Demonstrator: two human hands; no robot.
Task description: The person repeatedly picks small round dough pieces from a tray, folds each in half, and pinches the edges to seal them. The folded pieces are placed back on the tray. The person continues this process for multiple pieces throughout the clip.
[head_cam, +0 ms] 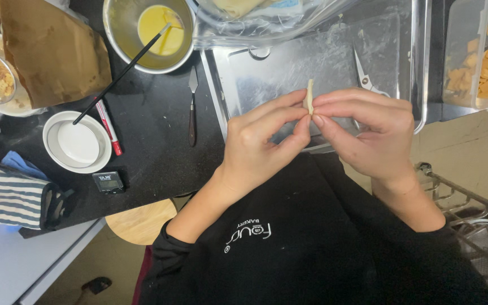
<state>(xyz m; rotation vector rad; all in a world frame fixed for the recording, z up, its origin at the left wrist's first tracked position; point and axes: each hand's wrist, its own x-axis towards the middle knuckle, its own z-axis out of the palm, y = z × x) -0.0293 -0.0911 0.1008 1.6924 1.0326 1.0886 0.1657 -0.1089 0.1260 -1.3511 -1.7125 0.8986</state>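
I wear a black long-sleeved top; both sleeves (168, 240) are pushed up above the wrists, forearms bare. My black apron (312, 237) carries a small white printed logo on its chest, nearer the left sleeve. My hands (255, 147) are ungloved, without rings or watch; nails short and unpainted.

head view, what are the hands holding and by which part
A small pale piece of dough, pinched at its lower end between the fingertips of the left hand and right hand.

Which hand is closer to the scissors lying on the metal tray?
The right hand. It is just below the scissors, nearly touching them. The left hand is farther away, on the other side of the dough piece that both hands pinch.
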